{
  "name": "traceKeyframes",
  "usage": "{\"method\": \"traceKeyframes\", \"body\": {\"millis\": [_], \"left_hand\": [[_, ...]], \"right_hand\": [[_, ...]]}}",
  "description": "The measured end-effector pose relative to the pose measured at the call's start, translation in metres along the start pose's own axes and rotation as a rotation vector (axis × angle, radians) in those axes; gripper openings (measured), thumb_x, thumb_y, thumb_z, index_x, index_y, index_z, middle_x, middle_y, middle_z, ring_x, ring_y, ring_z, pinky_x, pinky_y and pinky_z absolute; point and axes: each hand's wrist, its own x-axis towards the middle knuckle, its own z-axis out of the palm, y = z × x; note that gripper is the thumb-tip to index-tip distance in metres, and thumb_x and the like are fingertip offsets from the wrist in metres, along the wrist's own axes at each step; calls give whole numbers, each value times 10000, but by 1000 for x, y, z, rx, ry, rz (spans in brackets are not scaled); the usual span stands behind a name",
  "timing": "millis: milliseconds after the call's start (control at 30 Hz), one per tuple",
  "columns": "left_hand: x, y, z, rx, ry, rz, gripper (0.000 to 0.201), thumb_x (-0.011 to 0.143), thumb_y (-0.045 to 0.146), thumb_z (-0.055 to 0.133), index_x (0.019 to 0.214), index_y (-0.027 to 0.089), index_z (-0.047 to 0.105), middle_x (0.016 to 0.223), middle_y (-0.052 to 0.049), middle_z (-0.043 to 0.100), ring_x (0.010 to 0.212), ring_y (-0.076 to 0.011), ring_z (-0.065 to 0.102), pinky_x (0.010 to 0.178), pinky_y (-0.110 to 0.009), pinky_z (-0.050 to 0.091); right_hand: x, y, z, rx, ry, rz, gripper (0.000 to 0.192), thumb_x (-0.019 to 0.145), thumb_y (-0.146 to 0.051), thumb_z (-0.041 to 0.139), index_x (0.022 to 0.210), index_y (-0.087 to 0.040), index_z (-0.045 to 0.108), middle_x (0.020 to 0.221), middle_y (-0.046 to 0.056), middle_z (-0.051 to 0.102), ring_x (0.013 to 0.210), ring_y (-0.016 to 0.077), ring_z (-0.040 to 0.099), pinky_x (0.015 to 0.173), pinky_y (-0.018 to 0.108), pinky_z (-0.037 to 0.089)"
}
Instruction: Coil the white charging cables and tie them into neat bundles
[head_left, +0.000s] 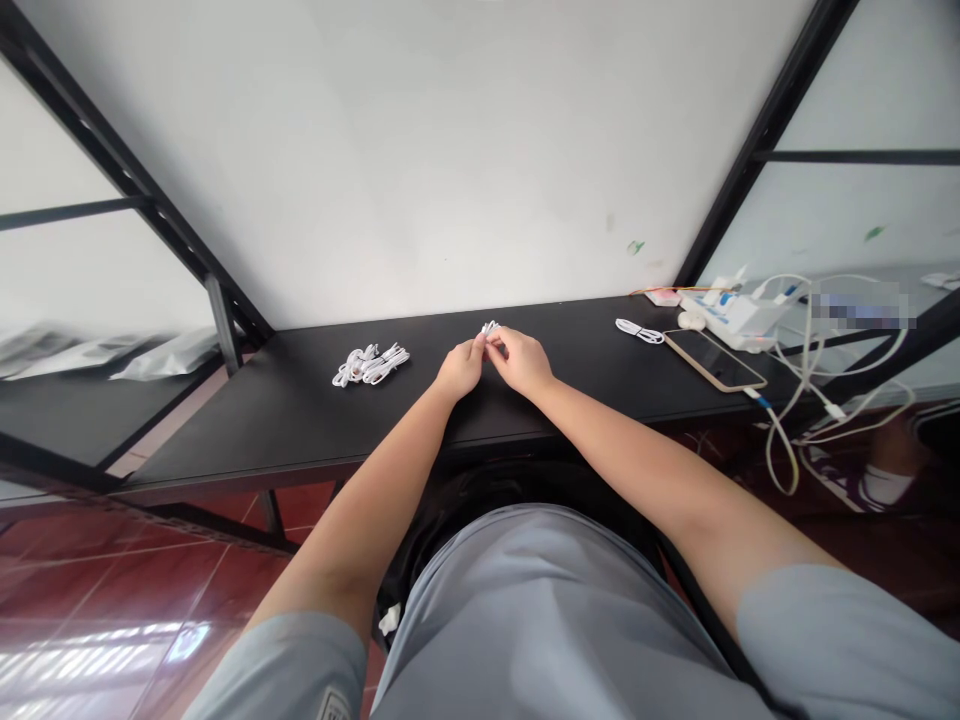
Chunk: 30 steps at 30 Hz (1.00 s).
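Near the middle of the black shelf (pixel 300 420), my left hand (pixel 461 370) and my right hand (pixel 523 362) meet at the fingertips. Pinched between them is a small coiled white cable (pixel 490 327), mostly covered by the fingers. Both hands are closed on it. To the left lies a pile of white cables (pixel 371 365), coiled into bundles. A single white cable bundle (pixel 639 331) rests off to the right, next to a phone.
The phone (pixel 716 360) lies face up at the right, a charging cable (pixel 780 440) hanging over the edge. Behind it stands a white power strip (pixel 739 315) with tangled cords. Wrapped packages (pixel 169 355) sit on the left shelf. A person's foot (pixel 877 485) shows at lower right.
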Motion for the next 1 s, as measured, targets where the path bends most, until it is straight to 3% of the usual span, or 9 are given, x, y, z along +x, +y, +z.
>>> {"method": "traceKeyframes", "body": {"millis": [267,500,700,1000], "left_hand": [[-4,2,2,8,-33,19,585,1013,569,236,821,188,637,819,-58,674,803,-198,621,731,-279,426],[0,-1,1,-13,-10,4,572,1018,532,239,824,176,643,773,-55,658,768,-188,607,723,-267,422],[-1,-1,1,-48,-55,15,582,1007,561,274,857,175,683,733,-39,639,730,-181,599,707,-271,430],[-2,0,3,-72,-56,3,627,1007,586,247,977,174,719,776,-61,657,780,-203,619,730,-291,446]], "right_hand": [[1,5,1,100,111,82,117,946,-296,543,900,-220,621,877,34,713,713,168,616,686,294,450],[0,1,-1,5,30,-7,153,953,-268,526,842,-220,621,850,32,664,702,160,565,683,291,418],[1,3,0,28,136,81,127,943,-285,538,855,-216,597,884,44,670,719,167,573,682,298,429],[1,4,2,88,150,86,132,958,-305,520,876,-221,581,887,46,673,722,168,578,690,302,456]]}}
